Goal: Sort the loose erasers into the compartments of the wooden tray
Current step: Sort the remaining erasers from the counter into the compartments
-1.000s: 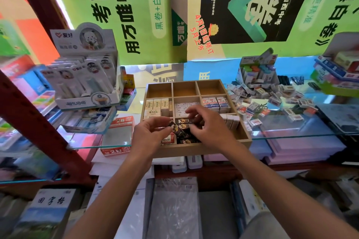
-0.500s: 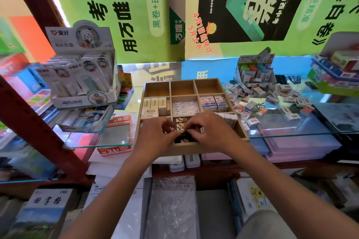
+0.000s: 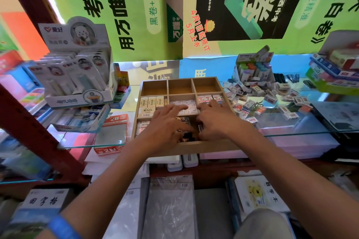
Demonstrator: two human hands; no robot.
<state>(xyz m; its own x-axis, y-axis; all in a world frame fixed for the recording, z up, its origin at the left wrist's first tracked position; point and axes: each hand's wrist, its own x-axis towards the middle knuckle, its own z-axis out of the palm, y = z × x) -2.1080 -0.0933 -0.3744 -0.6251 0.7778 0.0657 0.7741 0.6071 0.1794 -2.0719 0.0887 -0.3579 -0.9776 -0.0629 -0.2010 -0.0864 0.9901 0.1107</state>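
The wooden tray (image 3: 194, 147) lies on a glass shelf and has nine compartments. Its back row holds nothing. The middle row holds yellowish erasers (image 3: 149, 103), white erasers (image 3: 189, 105) and red-and-white erasers (image 3: 209, 97). Dark erasers (image 3: 184, 119) fill the front middle compartment. My left hand (image 3: 165, 126) lies palm down over them with its fingers spread and straight. My right hand (image 3: 215, 122) rests palm down beside it, its thumb side touching the dark erasers; it hides the front right compartment. The loose eraser pile (image 3: 272, 99) lies right of the tray.
A display box of carded items (image 3: 77, 75) stands left of the tray, with a 2B box (image 3: 114, 122) below it. An open carton (image 3: 252, 68) stands behind the loose pile. A red shelf post (image 3: 29, 122) slants at the left. The glass shelf edge (image 3: 310, 133) runs right.
A second ago both hands pinched dark erasers above the front middle compartment. They have since lowered into it and flattened, fingers now spread over the erasers.
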